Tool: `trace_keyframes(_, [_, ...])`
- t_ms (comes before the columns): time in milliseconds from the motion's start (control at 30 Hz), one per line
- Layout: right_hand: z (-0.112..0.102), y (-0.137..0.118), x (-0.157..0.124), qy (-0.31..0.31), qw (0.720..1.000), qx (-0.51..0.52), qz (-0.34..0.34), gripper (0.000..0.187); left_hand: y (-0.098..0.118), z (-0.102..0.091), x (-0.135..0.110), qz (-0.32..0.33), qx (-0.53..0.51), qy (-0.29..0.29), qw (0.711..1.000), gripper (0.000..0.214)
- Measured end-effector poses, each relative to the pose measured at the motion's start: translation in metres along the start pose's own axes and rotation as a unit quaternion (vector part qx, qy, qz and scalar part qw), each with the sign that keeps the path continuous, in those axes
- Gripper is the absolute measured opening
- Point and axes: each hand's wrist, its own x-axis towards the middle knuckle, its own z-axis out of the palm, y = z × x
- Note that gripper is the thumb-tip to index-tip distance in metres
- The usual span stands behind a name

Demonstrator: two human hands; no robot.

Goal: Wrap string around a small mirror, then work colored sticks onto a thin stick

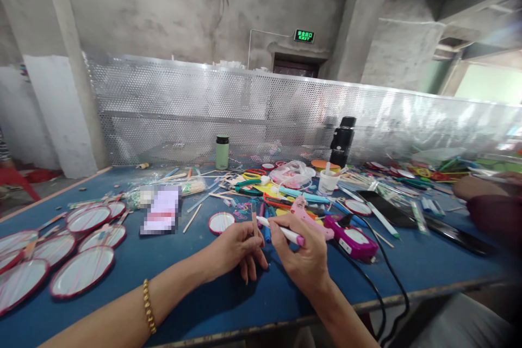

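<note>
My left hand (236,250) rests on the blue table (183,293), its fingers pinched round a thin wooden stick (253,217) held upright. A gold bead bracelet (149,307) circles that wrist. My right hand (304,258) grips a white pen with a pink cap (281,231), its tip pointing left toward the stick. A pink glue gun (310,217) lies just behind my right hand, and a small round mirror-like disc (221,222) lies behind my left.
Several red-rimmed oval fans (81,272) lie at the left. A magenta box (354,240) with black cables sits to the right. A green flask (222,152), a black bottle (342,141), a white cup (327,180) and scattered sticks and pens crowd the back. Another person's arm (489,201) rests at far right.
</note>
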Motion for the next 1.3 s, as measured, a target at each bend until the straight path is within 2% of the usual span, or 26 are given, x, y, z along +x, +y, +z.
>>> trace_keyframes(200, [0.0007, 0.0011, -0.0006, -0.018, 1.000, 0.009, 0.000, 0.010, -0.0014, -0.0005, 0.0000, 0.005, -0.007, -0.004, 1.000, 0.031])
trace_keyframes(367, [-0.0009, 0.0010, -0.0010, 0.000, 1.000, -0.006, -0.002, 0.011, -0.0011, 0.0000, 0.0003, -0.001, -0.004, -0.002, 1.000, 0.031])
trace_keyframes(833, [-0.0005, 0.0016, -0.0026, -0.043, 0.999, 0.020, 0.009, 0.011, 0.0016, 0.0008, -0.0009, 0.005, 0.003, 0.000, 1.000, 0.034])
trace_keyframes(1133, [-0.0017, 0.0000, -0.0009, -0.002, 1.000, -0.016, -0.004, 0.013, -0.0033, -0.0020, 0.0003, 0.006, -0.011, -0.005, 1.000, 0.036])
trace_keyframes(1300, [-0.0007, 0.0002, -0.0018, -0.019, 1.000, 0.000, -0.011, 0.011, -0.0012, -0.0008, 0.0000, 0.007, -0.006, 0.000, 1.000, 0.037])
